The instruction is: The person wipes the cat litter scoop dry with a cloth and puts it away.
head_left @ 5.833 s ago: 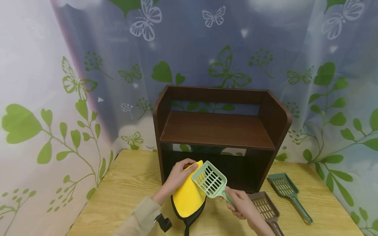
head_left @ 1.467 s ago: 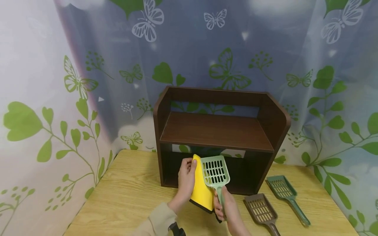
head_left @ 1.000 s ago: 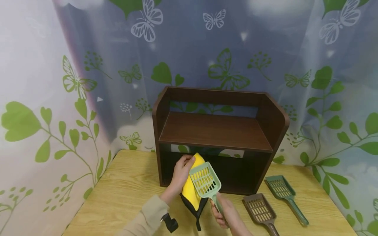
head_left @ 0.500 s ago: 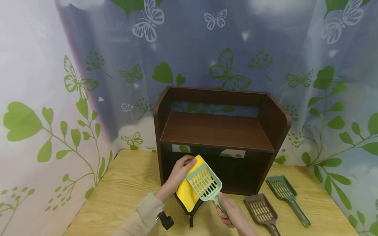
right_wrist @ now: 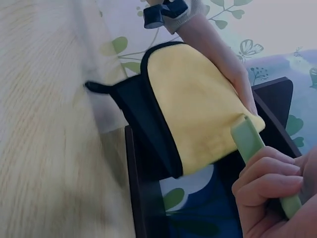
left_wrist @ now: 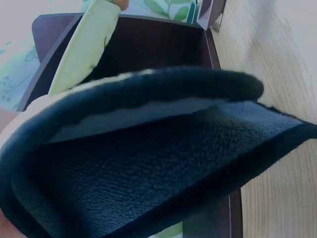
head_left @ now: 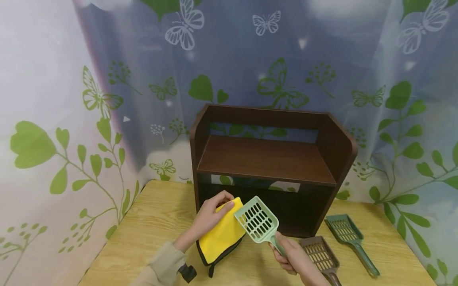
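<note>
My left hand (head_left: pixel 211 214) pinches the top of a folded cleaning cloth (head_left: pixel 223 236), yellow outside with black edging and a hanging loop. In the left wrist view the cloth (left_wrist: pixel 148 168) shows its dark fuzzy inner side and fills the middle. My right hand (head_left: pixel 291 256) grips the handle of a light green slotted litter scoop (head_left: pixel 259 222), its head tilted up to the left. The scoop's left rim overlaps the cloth's edge in the head view. In the right wrist view the scoop (right_wrist: pixel 247 136) appears edge-on against the yellow cloth (right_wrist: pixel 198 104), my fingers curled round its handle.
A dark brown two-tier shelf (head_left: pixel 264 159) stands behind my hands. Right of my right hand lie a brown litter scoop (head_left: pixel 318 252), partly hidden by that arm, and a dark green one (head_left: pixel 345 230), on the wooden table (head_left: pixel 154 222). Patterned curtains hang behind.
The cloth has swung left and down with my left hand since half a second ago. My right hand has moved the scoop right, mostly off the cloth.
</note>
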A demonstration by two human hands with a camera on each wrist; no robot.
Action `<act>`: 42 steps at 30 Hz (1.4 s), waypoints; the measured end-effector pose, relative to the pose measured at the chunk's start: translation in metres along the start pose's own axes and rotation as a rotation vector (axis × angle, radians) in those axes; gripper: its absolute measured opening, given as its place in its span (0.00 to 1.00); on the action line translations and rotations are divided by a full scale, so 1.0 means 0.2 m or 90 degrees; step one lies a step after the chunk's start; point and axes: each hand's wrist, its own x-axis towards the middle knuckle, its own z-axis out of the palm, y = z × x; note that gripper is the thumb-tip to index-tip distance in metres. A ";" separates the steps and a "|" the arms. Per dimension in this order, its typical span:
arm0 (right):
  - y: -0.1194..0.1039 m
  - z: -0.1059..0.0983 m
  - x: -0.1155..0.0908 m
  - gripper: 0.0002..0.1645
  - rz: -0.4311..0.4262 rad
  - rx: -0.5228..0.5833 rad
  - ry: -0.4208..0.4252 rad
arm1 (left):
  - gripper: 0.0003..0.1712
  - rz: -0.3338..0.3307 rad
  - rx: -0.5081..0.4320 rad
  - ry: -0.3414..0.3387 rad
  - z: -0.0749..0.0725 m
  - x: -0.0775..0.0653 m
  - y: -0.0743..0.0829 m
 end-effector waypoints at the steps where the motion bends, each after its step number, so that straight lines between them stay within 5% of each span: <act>1: 0.00 0.00 0.00 0.32 0.001 -0.002 0.003 | 0.09 0.010 0.009 0.000 -0.01 -0.01 0.00; 14: -0.25 -0.05 -0.05 0.34 -0.096 -0.076 0.053 | 0.06 0.082 0.189 0.039 -0.11 -0.10 0.02; 24: -0.53 -0.02 0.09 0.34 -0.235 -0.093 0.148 | 0.06 0.121 0.320 0.045 -0.13 -0.16 0.04; 30: -0.68 -0.01 0.22 0.31 -0.252 -0.091 0.108 | 0.05 0.148 0.354 0.050 -0.14 -0.19 0.03; 42: -0.91 0.01 0.50 0.27 -0.187 -0.067 -0.030 | 0.05 0.160 0.381 0.079 -0.17 -0.23 -0.02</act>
